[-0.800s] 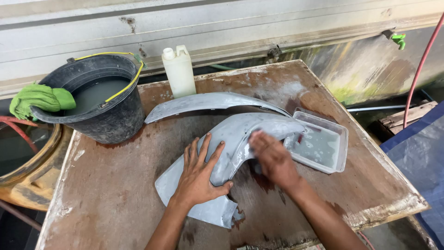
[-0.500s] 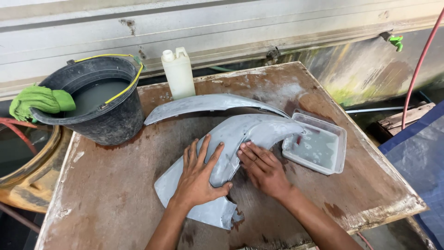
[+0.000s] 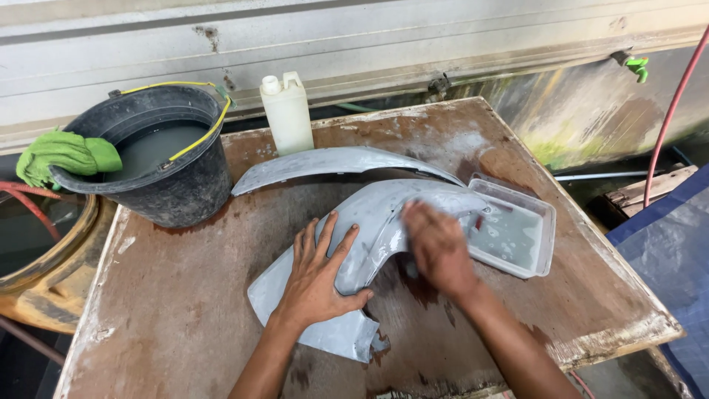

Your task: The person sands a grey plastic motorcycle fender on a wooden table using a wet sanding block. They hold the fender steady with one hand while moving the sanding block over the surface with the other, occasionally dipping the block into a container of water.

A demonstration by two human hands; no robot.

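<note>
Head camera looks down on a worn, wet wooden table [image 3: 185, 310]. At the far left a black bucket [image 3: 159, 166] of cloudy water stands with a green cloth [image 3: 63, 154] draped over its rim. A white plastic jug [image 3: 286, 112] stands just right of it at the far edge. A narrow grey curved panel [image 3: 332, 164] lies across the middle.

Nearer, the larger grey curved panel [image 3: 377, 222] arcs from the near left up toward the right. The left hand [image 3: 317, 277] lies flat on it with fingers spread wide, pressing it down; across the earlier pictures it has not shifted. The right hand [image 3: 439, 247] is blurred with motion over the panel's inner curve. A moment ago it lay lower and nearer the left hand, and before that further right, so it is sliding back and forth along the surface. I cannot tell whether it holds anything under the palm. This looks like wet rubbing of the panel in full swing.

At the right, touching the panel's far end, sits a shallow clear tray [image 3: 543, 236] of cloudy water.
</note>
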